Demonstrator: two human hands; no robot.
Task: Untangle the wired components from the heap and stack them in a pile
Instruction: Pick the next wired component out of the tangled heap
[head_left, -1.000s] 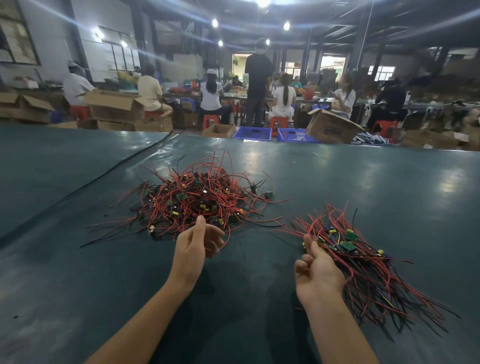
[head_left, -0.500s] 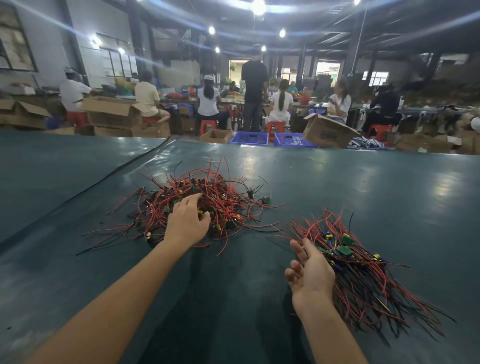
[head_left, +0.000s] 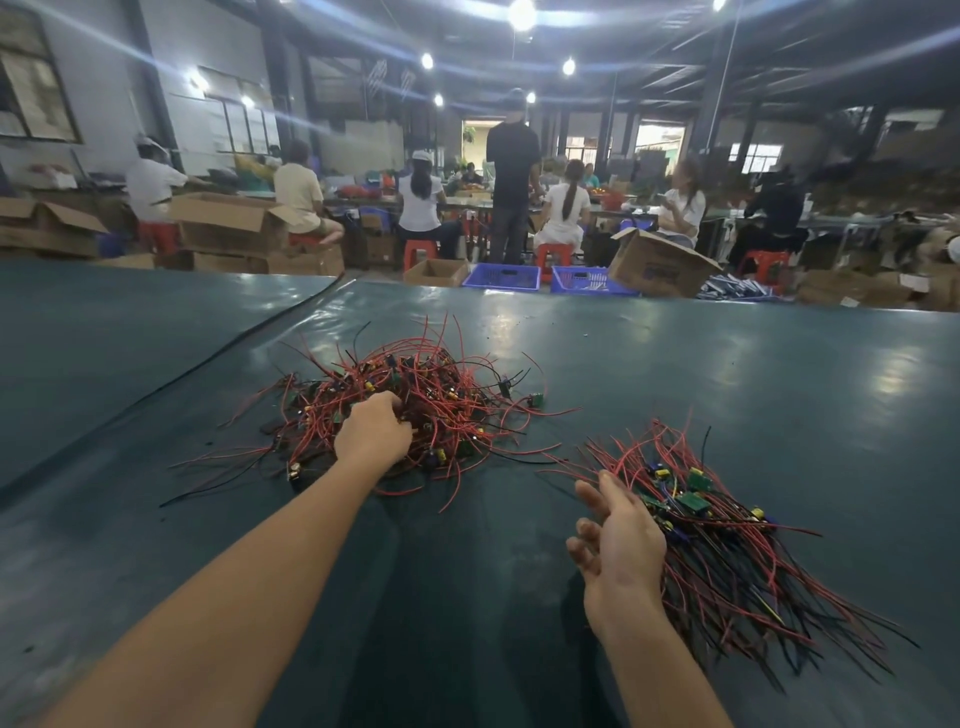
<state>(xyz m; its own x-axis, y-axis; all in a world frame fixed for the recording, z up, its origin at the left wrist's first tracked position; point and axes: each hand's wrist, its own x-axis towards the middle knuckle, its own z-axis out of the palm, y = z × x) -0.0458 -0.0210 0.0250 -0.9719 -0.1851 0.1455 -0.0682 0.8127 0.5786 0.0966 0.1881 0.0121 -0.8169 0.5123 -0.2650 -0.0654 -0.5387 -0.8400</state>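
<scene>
A tangled heap of wired components (head_left: 441, 395), red and black leads with small green boards and yellow parts, lies on the dark green table (head_left: 727, 364) ahead of me. My left hand (head_left: 371, 434) is sunk into the heap's near side, its fingers curled down among the wires around a component; the fingertips are hidden. To the right lies the sorted pile (head_left: 727, 540), with leads fanned toward the near right. My right hand (head_left: 618, 540) hovers at that pile's left edge, palm turned inward and fingers loosely spread, holding nothing.
A seam or dark cable (head_left: 218, 358) runs diagonally across the table on the left. Beyond the far edge stand cardboard boxes (head_left: 660, 270), blue crates (head_left: 501, 276) and red stools, with several people seated and one standing at other benches.
My left hand reached forward from in front of the heap into it and curled its fingers among the wires. My right hand stayed beside the sorted pile, its fingers opening slightly.
</scene>
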